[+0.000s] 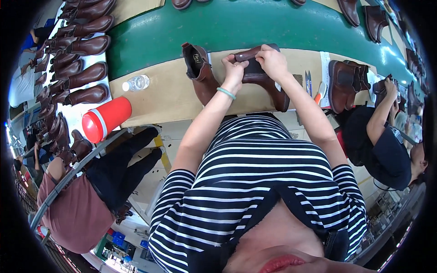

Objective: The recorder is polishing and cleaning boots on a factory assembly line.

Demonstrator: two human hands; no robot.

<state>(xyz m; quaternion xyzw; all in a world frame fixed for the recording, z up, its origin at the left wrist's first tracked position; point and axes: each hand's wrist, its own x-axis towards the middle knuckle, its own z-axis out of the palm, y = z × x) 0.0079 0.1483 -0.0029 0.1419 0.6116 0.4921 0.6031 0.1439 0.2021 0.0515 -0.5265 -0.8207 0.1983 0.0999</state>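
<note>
A brown ankle boot [274, 92] with a dark elastic side panel lies on its side on the cardboard-covered bench edge before me. My left hand [234, 72] pinches the left end of the boot's brown leather strap [248, 54], close to a small shiny stud. Farther along the same strap, my right hand [272, 63] presses with closed fingers near the top of the boot. The fingertips partly hide the strap. Left of my left hand stands another brown boot [202, 78], upright, its dark opening facing up.
At left are a small clear bottle [136, 83], a red cylindrical container [107, 119] and rows of brown boots [86, 68]. Scissors [308, 84], an orange-handled tool [320, 94] and a pair of boots [343, 86] lie right. Co-workers are on both sides. The green table [218, 29] extends beyond.
</note>
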